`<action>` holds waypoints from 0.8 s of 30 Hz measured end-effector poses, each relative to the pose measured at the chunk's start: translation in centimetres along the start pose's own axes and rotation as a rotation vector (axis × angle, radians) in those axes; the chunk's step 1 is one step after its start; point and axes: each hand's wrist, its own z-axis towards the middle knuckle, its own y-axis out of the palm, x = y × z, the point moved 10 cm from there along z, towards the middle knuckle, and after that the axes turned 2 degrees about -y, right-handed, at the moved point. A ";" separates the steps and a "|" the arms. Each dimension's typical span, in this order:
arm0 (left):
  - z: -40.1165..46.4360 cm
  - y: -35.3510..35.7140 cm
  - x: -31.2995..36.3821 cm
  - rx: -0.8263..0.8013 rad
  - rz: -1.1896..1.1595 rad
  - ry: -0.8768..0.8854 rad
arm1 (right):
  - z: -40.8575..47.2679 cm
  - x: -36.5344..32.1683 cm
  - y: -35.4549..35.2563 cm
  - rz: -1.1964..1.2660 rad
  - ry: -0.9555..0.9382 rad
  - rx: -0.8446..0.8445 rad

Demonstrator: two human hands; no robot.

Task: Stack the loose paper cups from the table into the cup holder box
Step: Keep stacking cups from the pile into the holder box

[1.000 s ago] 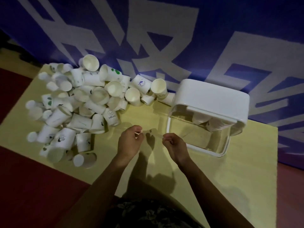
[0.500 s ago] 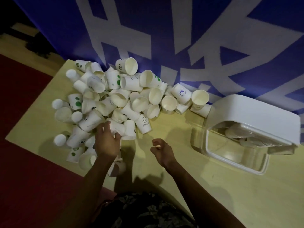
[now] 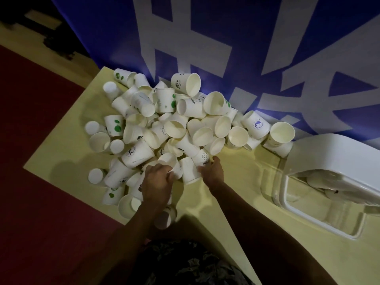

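White paper cups (image 3: 174, 128) heaped, some green-dotted, one smiley-printed (image 3: 203, 158)

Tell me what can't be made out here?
- Head view: the cup holder box is cut off by the right edge.
- The left hand covers the cups under it, hiding its grip.
- The right hand hides part of the smiley cup lettering.
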 end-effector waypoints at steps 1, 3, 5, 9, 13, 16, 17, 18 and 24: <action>0.0 0.0 0.2 0.011 -0.011 0.039 | 0.0 0.1 0.1 0.004 0.013 -0.020; -0.2 -0.1 1.1 0.030 0.012 0.097 | -0.2 0.6 -0.1 -0.059 -0.011 -0.030; -0.3 -0.3 1.8 0.041 0.037 0.088 | -1.0 0.9 -0.9 -0.163 -0.068 -0.031; -0.6 -0.4 4.4 0.037 -0.025 0.107 | -3.3 3.7 -3.2 -0.353 -0.111 -0.058; -1.6 0.6 7.8 -0.013 -0.028 0.225 | -5.4 6.6 -7.2 -0.440 -0.190 0.075; -2.8 1.3 10.4 -0.036 -0.056 0.263 | -6.9 8.6 -10.5 -0.581 -0.224 0.257; -3.2 1.7 11.3 -0.051 -0.051 0.273 | -7.1 9.6 -11.1 -0.630 -0.221 0.273; -3.7 2.1 12.1 -0.066 -0.042 0.285 | -7.3 10.4 -11.6 -0.661 -0.210 0.262; -6.8 4.8 17.4 -0.151 -0.010 0.437 | -11.4 13.5 -16.7 -0.275 -0.169 0.330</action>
